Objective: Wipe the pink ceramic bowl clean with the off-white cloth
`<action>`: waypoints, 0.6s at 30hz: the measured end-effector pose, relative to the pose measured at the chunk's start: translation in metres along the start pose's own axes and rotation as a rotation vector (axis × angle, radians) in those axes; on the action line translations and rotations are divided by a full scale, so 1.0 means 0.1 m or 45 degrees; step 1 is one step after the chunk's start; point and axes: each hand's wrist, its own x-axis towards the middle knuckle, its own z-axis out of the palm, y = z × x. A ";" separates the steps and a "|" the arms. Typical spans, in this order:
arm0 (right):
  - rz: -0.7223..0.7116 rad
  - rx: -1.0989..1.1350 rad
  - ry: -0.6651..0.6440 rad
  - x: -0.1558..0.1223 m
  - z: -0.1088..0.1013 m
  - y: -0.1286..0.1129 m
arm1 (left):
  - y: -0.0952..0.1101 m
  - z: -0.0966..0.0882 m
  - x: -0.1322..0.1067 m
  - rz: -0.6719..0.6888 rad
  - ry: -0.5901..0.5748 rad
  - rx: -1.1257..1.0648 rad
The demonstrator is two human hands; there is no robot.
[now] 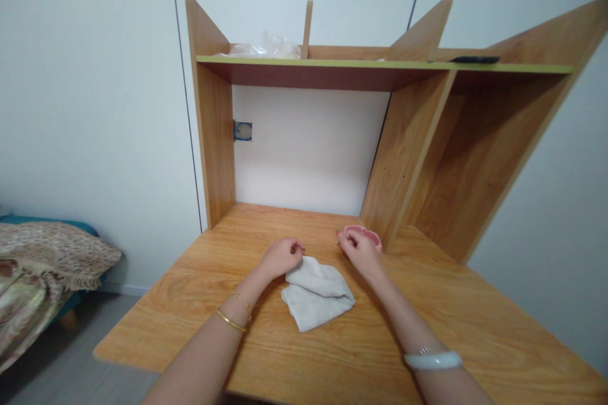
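Note:
A folded light-grey cloth [320,297] lies on the wooden desk. At its upper left corner is my left hand [282,257], its fingers curled into a pinch. Whether anything small is between those fingertips is hidden. My right hand [360,252] is closed too, thumb and fingers together, in front of a pink scalloped dish [373,236]. It covers part of the dish, and I cannot make out what it pinches, if anything. The dish rests on the desk near the upright shelf panel.
Wooden shelving [304,71] rises from the back of the desk [190,304]. On its top shelf sit a clear plastic bag [268,47] and a flat dark object [475,59]. An uncovered wall socket box [244,131] shows at left. A patterned throw [47,253] covers furniture at far left.

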 end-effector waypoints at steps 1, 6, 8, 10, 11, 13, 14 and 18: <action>-0.081 0.029 -0.100 -0.03 0.03 -0.06 | -0.01 -0.01 0.00 -0.027 -0.002 0.011; -0.524 0.016 -0.494 -0.23 0.11 -0.37 | -0.11 -0.04 0.02 -0.148 -0.002 -0.012; -0.653 -0.065 -0.601 -0.29 0.13 -0.45 | -0.16 -0.05 0.03 -0.195 0.001 -0.061; -0.701 -0.149 -0.673 -0.34 0.15 -0.49 | -0.21 -0.06 0.03 -0.243 -0.006 -0.065; -0.705 -0.188 -0.690 -0.35 0.15 -0.49 | -0.23 -0.07 0.04 -0.262 -0.015 -0.047; -0.703 -0.239 -0.682 -0.36 0.18 -0.48 | -0.24 -0.08 0.04 -0.281 -0.037 -0.006; -0.702 -0.242 -0.663 -0.36 0.19 -0.46 | -0.24 -0.09 0.04 -0.282 -0.049 0.007; -0.633 -0.072 -0.542 -0.32 0.24 -0.40 | -0.21 -0.11 0.02 -0.256 -0.107 0.011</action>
